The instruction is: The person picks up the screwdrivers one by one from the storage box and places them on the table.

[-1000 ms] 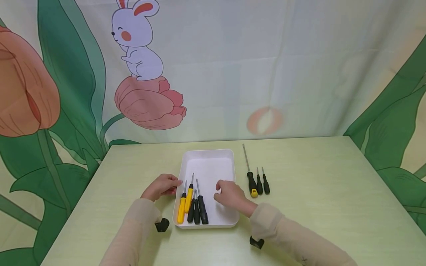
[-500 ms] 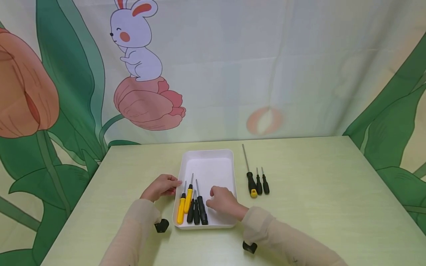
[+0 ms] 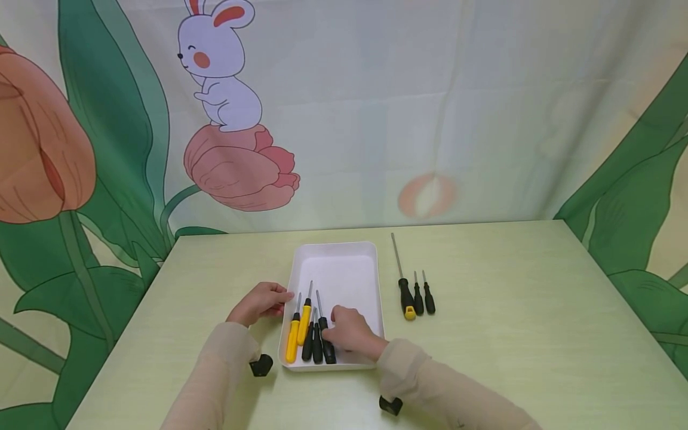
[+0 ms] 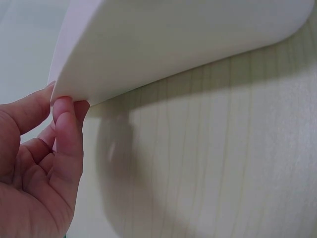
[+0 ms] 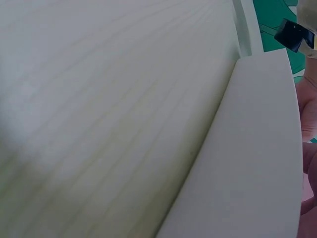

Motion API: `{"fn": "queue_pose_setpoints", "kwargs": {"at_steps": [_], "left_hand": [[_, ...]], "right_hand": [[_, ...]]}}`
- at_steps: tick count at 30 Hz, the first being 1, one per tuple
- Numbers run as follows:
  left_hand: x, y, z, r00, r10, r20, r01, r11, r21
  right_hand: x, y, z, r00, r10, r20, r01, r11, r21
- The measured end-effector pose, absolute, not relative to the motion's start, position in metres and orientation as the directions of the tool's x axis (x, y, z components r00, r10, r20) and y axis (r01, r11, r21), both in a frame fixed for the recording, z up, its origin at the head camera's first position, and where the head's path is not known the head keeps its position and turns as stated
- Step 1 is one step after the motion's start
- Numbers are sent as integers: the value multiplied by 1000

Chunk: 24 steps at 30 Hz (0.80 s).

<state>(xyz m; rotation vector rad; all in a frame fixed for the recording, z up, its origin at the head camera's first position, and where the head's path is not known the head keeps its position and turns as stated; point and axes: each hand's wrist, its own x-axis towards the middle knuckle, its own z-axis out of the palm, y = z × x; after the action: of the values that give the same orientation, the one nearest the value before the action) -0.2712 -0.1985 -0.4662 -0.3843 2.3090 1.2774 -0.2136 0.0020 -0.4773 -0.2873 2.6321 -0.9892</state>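
The left hand [image 3: 262, 303] pinches the left rim of a white tray [image 3: 338, 246] between thumb and fingers; the left wrist view shows this hand [image 4: 47, 158] at the tray's edge [image 4: 148, 49]. Inside the tray, two yellow-handled screwdrivers [image 3: 292, 340] lie at the left, beside several black-handled ones. The right hand [image 3: 352, 331] is over the tray, thumb and forefinger apart, its fingertips at the handle of the rightmost black screwdriver [image 3: 329, 352]. Whether they touch it is unclear. Much of this hand is hidden behind the tray wall [image 5: 247, 148] in the right wrist view.
Right of the tray on the pale table [image 3: 494, 310] lie a long black-and-yellow screwdriver [image 3: 405, 295] and two small black screwdrivers [image 3: 429, 300]. A printed curtain [image 3: 344, 119] hangs behind the table's back edge. Each wrist carries a small black device [image 3: 261, 365].
The right hand has moved left across the tray to the rightmost black screwdriver. The left hand keeps its place on the rim, and the screwdrivers have not visibly moved.
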Motion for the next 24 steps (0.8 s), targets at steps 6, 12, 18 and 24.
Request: {"fn": "queue_pose_setpoints", "kwargs": {"at_steps": [6,12,18,24], "left_hand": [[-271,-198,-466,-850,-14,-527,-453,528,718],[-271,-198,-466,-847,-24,-530,-461,530,712],[-271,-197,-465,-843,-38,-537,-471,535,701],[-270,-196,-465,-842,-42,-538,-475,533,700]], "right_hand": [[-214,-5,-485,-934,-287,-211,-67,724,-687],[-214,-8,-486,-937,-271,-223,-49,731,-681],[-214,-10,-486,-932,-256,-255,-19,740,-673],[-213,-12,-486,-937,-254,-241,-35,753,-657]]}}
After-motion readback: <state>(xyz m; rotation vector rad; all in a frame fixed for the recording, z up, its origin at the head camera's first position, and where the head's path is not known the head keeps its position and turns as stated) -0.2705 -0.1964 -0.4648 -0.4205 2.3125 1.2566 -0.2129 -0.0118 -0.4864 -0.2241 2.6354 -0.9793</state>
